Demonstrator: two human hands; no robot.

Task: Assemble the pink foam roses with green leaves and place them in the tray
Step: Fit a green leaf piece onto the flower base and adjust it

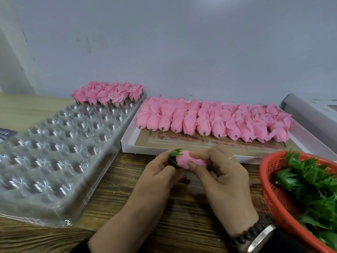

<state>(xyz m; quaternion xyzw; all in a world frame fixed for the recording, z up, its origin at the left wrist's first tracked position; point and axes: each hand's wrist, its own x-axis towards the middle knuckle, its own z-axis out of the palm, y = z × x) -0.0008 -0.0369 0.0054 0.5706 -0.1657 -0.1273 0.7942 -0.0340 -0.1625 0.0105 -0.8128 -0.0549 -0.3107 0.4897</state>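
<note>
Your left hand (156,170) pinches the green leaf cup (174,155) on a pink foam rose (187,160). Your right hand (223,172) has its fingers (194,166) curled around the petals

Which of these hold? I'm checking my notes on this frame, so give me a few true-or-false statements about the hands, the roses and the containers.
1. Both hands hold one pink rose. True.
2. The orange basket holds pink roses. False: it holds green leaves.
3. The clear tray is full. False: finished roses fill only its far end.
4. The held rose has a green leaf at its base. True.
</note>
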